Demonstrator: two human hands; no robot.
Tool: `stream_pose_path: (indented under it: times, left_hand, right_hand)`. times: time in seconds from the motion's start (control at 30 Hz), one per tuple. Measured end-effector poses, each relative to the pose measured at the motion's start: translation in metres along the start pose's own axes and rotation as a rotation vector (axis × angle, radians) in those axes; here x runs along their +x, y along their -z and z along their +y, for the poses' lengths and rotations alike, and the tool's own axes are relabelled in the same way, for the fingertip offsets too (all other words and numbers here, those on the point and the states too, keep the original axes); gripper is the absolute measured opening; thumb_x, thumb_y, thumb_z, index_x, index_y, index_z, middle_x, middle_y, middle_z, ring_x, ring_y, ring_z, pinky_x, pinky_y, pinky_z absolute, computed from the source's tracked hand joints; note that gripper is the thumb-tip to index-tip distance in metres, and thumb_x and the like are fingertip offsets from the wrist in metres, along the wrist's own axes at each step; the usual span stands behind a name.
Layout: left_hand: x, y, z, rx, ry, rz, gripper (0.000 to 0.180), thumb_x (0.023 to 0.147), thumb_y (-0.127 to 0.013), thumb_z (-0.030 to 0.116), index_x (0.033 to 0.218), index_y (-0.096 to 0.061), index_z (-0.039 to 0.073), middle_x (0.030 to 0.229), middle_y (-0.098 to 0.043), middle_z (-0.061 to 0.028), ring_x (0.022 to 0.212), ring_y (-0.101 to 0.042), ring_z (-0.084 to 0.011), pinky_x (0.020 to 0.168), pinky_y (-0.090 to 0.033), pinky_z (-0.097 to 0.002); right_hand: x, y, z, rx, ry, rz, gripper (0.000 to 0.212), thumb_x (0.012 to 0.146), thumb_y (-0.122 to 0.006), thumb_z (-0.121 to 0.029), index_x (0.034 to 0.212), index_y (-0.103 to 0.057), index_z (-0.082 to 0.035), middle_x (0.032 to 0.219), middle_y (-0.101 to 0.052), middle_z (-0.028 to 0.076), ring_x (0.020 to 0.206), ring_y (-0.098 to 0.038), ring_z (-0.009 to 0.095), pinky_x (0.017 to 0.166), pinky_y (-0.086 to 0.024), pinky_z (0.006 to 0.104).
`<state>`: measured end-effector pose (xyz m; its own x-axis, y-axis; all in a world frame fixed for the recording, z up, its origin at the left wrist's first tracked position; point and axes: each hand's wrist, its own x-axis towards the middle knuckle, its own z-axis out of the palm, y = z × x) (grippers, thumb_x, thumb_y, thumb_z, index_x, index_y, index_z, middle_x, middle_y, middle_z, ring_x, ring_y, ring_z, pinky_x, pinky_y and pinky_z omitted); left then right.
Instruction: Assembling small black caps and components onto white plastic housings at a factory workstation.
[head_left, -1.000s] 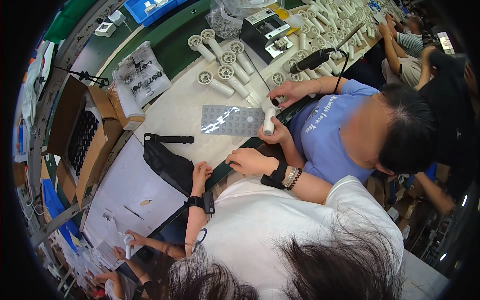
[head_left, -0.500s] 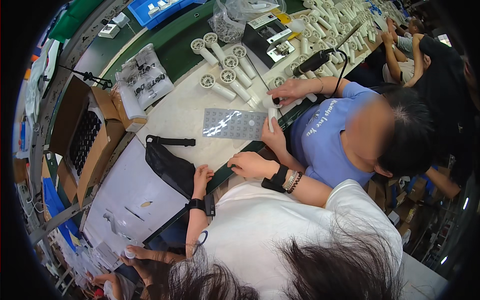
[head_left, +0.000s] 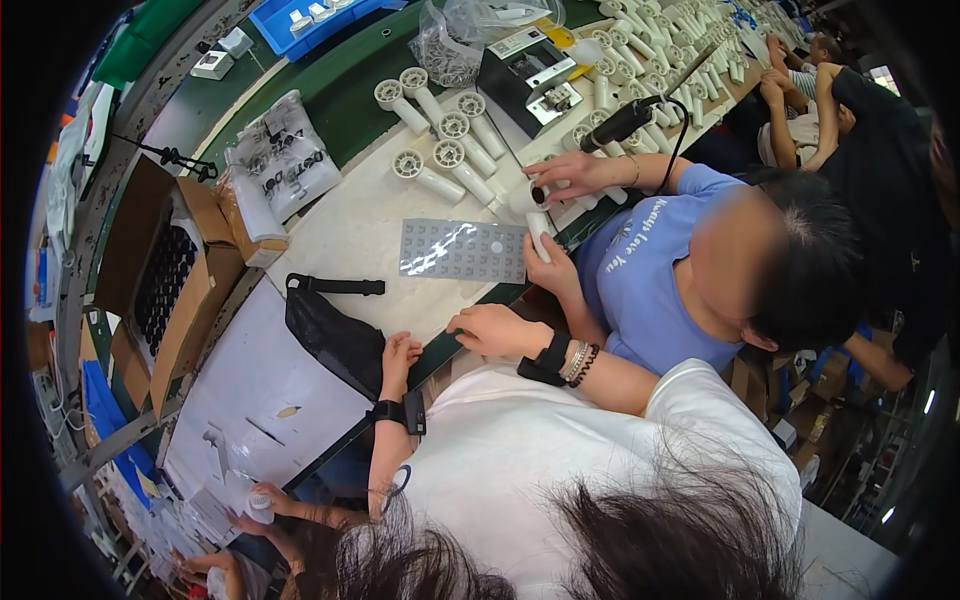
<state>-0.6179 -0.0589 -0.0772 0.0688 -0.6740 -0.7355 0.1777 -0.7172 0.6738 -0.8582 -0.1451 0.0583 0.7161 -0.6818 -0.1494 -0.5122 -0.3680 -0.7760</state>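
Note:
My left hand (head_left: 401,360) rests at the near edge of the white worktop, beside a black pouch (head_left: 335,335) with a strap. Its fingers are loosely bent, with nothing seen in them. Farther right, my right hand (head_left: 497,330) lies at the same edge with its back up and fingers loosely curled, holding nothing that shows; the undersides of the fingers are hidden. Beyond it lies a grey sticker sheet (head_left: 460,250) with rows of small marks. At my right, a co-worker in blue holds a white plastic part with a round head and tubular handle (head_left: 538,230).
Several white tubular parts (head_left: 466,165) lie behind the sheet, near a black bench device (head_left: 530,80). An electric screwdriver (head_left: 625,122) hangs over the co-worker's hands. At the left stand an open carton (head_left: 225,270) of black pieces and plastic-wrapped packs (head_left: 290,155).
The whole view has shifted slightly. The co-worker's hands have turned the white part a little; my own hands stay at the worktop edge.

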Motion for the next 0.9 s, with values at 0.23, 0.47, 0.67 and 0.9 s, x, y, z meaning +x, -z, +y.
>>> stream_pose_path:
  times: [0.23,0.47,0.67,0.9]
  left_hand:
    - [-0.001,-0.001,0.004,0.016,-0.004,0.011,0.027,0.093,-0.046,0.022,0.114,-0.048,0.005,0.089,-0.06,-0.0054,0.076,-0.058,-0.0109,0.068,-0.046,-0.0219]
    - [-0.003,-0.001,0.006,0.005,-0.003,0.011,0.026,0.092,-0.046,0.02,0.114,-0.048,0.005,0.089,-0.06,-0.0059,0.076,-0.058,-0.0114,0.068,-0.046,-0.0219]
    - [-0.002,0.0,0.004,0.01,-0.001,0.005,0.027,0.092,-0.046,0.02,0.114,-0.048,0.005,0.089,-0.06,-0.0059,0.077,-0.058,-0.0116,0.069,-0.045,-0.0216]
    - [-0.004,-0.003,0.006,0.008,0.002,0.006,0.027,0.092,-0.046,0.021,0.114,-0.048,0.005,0.09,-0.06,-0.006,0.077,-0.058,-0.0117,0.069,-0.045,-0.0217]
  right_hand:
    - [0.012,0.032,0.009,0.65,-0.252,0.59,0.037,0.087,-0.055,-0.015,0.121,-0.048,-0.002,0.079,-0.06,0.007,0.072,-0.059,0.017,0.065,-0.048,0.028]
    - [0.016,0.047,0.042,0.883,-0.354,0.546,0.032,0.088,-0.054,-0.014,0.118,-0.051,-0.001,0.074,-0.059,0.001,0.068,-0.056,0.012,0.063,-0.045,0.0231]
    - [0.024,0.013,0.016,0.403,-0.181,0.245,0.025,0.083,-0.058,-0.02,0.101,-0.06,-0.003,0.069,-0.061,0.01,0.065,-0.06,0.021,0.059,-0.047,0.032]
    - [0.025,0.008,-0.005,0.209,-0.089,0.039,0.025,0.081,-0.058,-0.019,0.101,-0.059,-0.005,0.074,-0.061,0.012,0.065,-0.059,0.026,0.059,-0.046,0.035]
